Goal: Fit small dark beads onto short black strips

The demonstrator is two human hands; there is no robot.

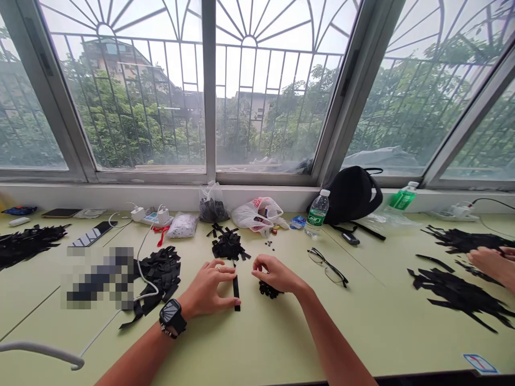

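Note:
My left hand (pixel 207 288), with a black smartwatch (pixel 172 316) on the wrist, has its thumb and fingertips on a narrow black strip (pixel 236 289) lying upright across the pale green table (pixel 281 343). My right hand (pixel 273 273) hangs just to the right of the strip, fingers curled, not touching it. Below that hand lies a small heap of black pieces (pixel 269 290). A pile of black strips (pixel 227 246) sits ahead of both hands, and a larger black pile (pixel 159 276) lies to my left.
Eyeglasses (pixel 326 266) lie to the right. Along the window stand a water bottle (pixel 317 213), black bag (pixel 352 195), plastic bags (pixel 257 213) and a power strip (pixel 155 216). A co-worker's hand (pixel 488 265) reaches beside black strips (pixel 458 292). A pixelated patch (pixel 98 277) hides something.

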